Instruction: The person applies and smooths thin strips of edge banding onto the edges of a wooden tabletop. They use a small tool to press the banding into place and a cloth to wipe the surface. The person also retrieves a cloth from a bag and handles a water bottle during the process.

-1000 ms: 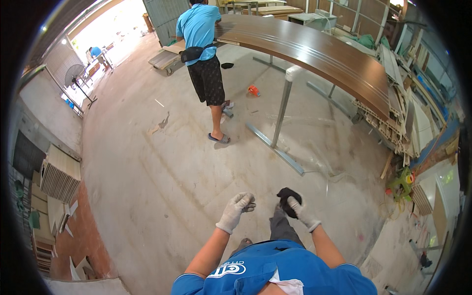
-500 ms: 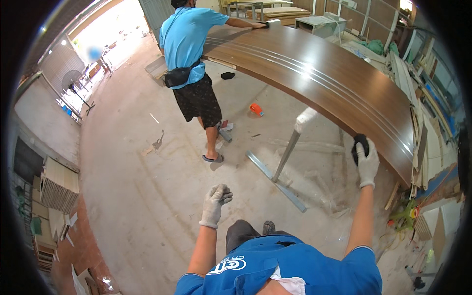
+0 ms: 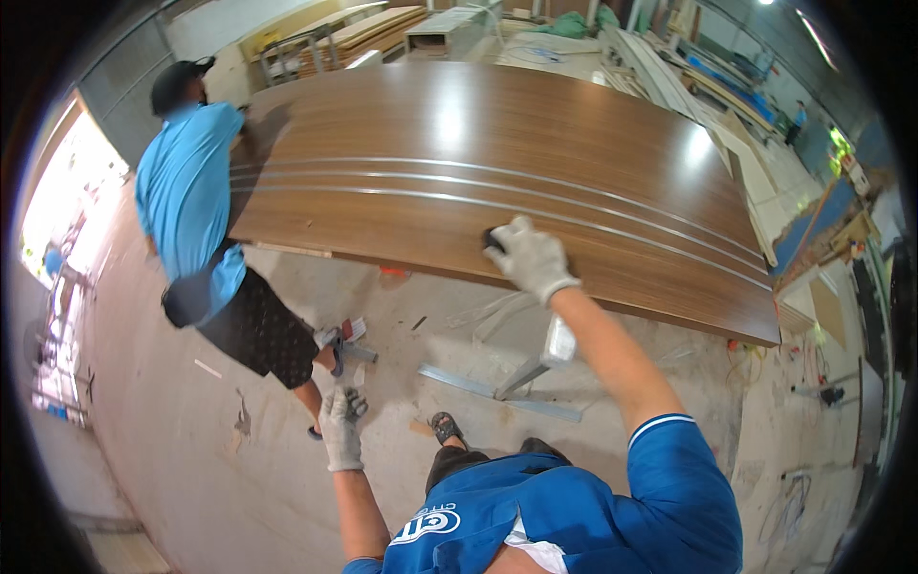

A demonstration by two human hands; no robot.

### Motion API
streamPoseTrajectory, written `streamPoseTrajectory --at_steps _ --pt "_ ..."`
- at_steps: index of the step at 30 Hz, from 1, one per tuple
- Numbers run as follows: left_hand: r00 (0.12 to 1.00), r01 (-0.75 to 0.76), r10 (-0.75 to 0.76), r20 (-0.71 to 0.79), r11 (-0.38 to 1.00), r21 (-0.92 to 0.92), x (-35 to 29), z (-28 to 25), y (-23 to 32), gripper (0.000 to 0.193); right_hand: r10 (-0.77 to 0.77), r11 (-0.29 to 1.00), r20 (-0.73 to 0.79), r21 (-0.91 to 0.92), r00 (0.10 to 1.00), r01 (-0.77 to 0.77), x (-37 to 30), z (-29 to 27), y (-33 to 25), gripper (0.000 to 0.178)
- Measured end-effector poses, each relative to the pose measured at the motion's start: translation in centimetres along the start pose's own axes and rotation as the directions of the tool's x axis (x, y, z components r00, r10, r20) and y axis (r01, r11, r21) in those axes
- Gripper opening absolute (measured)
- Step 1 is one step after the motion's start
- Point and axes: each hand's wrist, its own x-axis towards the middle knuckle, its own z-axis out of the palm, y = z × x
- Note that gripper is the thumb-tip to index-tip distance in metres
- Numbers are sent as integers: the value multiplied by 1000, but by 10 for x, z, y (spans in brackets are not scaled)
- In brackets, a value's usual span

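A wide brown wood-grain door panel [image 3: 382, 230] lies flat across the scene, with several thin silver strips running along it. My right hand [image 3: 531, 260], in a light grey work glove, is over the panel's near part. It grips a small soft black pad [image 3: 493, 239], mostly hidden by the fingers; whether it is cloth or sponge I cannot tell. My left hand [image 3: 342, 428], gloved too, hangs low over the floor, away from the panel. Its fingers are curled in, and nothing shows in them.
A co-worker [image 3: 191, 191] in a light blue shirt stands at the panel's left end. A metal support leg [image 3: 531, 368] with a white-wrapped top stands under the near edge. A metal bar [image 3: 459, 380] lies on the floor. Stacked boards [image 3: 373, 38] are behind.
My right hand has gone from the panel's near edge at the right to over its surface, black pad still held. My view has turned right and come closer to the panel. The left hand stays low, curled.
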Motion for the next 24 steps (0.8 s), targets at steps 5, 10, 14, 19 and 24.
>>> streamPoseTrajectory --at_steps 5,10,14,19,24 --pt "993 -88 78 93 990 111 82 43 57 27 188 982 -119 11 975 -188 23 4 61 34" --pt "996 -79 82 -36 994 78 96 54 95 27 424 880 -204 -139 882 -455 67 8 180 38" --pt "994 -101 104 -43 992 77 103 85 123 30 293 942 -189 -112 937 -318 120 24 133 37" --pt "980 -171 157 120 977 124 129 159 164 44 -141 990 -133 -40 981 136 132 33 24 33" --pt "918 -252 174 356 950 186 147 250 209 52 -321 937 -35 133 947 322 66 -19 11 34"
